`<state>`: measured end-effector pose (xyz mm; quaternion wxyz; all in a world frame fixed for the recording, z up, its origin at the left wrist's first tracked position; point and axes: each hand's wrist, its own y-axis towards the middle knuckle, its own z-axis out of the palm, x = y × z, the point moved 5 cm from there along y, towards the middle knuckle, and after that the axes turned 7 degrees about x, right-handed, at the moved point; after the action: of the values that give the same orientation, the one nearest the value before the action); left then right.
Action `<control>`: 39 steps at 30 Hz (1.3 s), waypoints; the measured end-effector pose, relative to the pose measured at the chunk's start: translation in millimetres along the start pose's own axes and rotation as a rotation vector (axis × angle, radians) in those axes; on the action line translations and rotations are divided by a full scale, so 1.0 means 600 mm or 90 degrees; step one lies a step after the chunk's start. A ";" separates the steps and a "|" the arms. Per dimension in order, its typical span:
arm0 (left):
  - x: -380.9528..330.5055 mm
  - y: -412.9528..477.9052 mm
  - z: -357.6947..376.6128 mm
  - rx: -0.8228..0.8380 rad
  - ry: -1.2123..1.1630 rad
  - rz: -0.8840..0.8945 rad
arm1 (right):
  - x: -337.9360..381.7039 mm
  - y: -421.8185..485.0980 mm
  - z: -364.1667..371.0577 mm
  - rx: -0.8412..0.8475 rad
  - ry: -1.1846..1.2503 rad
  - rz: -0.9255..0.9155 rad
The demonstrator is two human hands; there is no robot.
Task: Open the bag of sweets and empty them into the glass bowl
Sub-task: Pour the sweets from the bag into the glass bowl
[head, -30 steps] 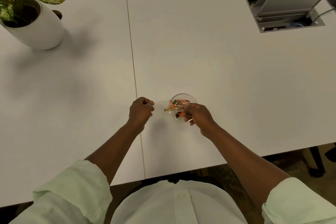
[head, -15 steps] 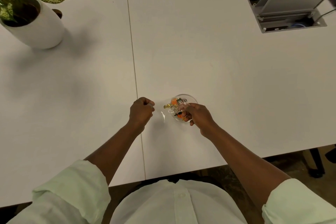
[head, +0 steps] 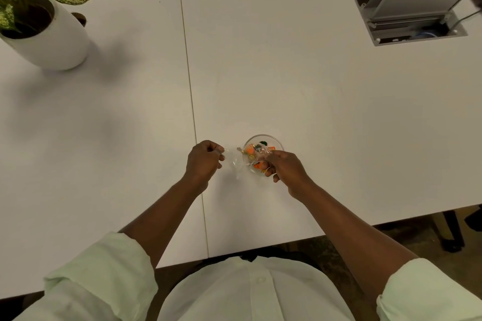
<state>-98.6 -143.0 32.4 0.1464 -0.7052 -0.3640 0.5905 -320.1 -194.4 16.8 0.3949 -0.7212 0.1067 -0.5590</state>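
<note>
A small glass bowl [head: 271,138] stands on the white table near its front edge. A clear plastic bag of sweets [head: 236,164] stretches between my hands. My left hand [head: 204,160] pinches one corner of the bag, left of the bowl. My right hand [head: 285,168] grips the other end over the bowl's near side. Several wrapped sweets [head: 251,150], orange, green and gold, sit in the bowl area; I cannot tell which are still inside the bag.
A potted plant in a white pot [head: 49,34] stands at the far left. An open cable hatch [head: 407,12] is set into the table at the far right. A seam [head: 187,73] runs down the table. A chair base [head: 453,232] shows below the table's edge.
The sweets have shifted rightward from between my hands to over and into the bowl. The bag's left part now looks empty. Both hands have stayed almost in place.
</note>
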 end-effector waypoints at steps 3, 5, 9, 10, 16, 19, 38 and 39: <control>-0.006 -0.002 -0.002 -0.019 -0.023 0.012 | -0.003 -0.002 -0.001 -0.005 -0.008 0.003; -0.009 -0.004 -0.004 -0.028 -0.031 0.024 | -0.005 -0.003 0.000 -0.005 -0.008 0.007; -0.012 -0.005 -0.003 -0.005 -0.043 0.040 | -0.007 -0.005 0.002 -0.004 -0.005 0.010; -0.010 -0.006 -0.003 -0.002 -0.046 0.040 | -0.008 -0.007 0.003 -0.002 -0.003 0.010; -0.018 -0.016 -0.001 0.018 -0.066 0.077 | -0.013 -0.013 0.001 0.009 0.025 0.013; -0.028 -0.023 0.005 0.066 -0.066 0.103 | -0.023 -0.014 -0.001 0.005 0.068 0.025; -0.035 -0.046 0.020 0.099 -0.073 0.108 | -0.047 -0.035 -0.006 -0.031 0.242 0.046; -0.031 -0.046 0.016 0.099 -0.074 0.100 | -0.045 -0.036 -0.007 -0.032 0.240 0.032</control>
<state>-117.9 -138.8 61.4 0.1323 -0.6826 -0.2685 0.6667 -339.7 -166.1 12.3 0.3637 -0.6104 0.2111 -0.6712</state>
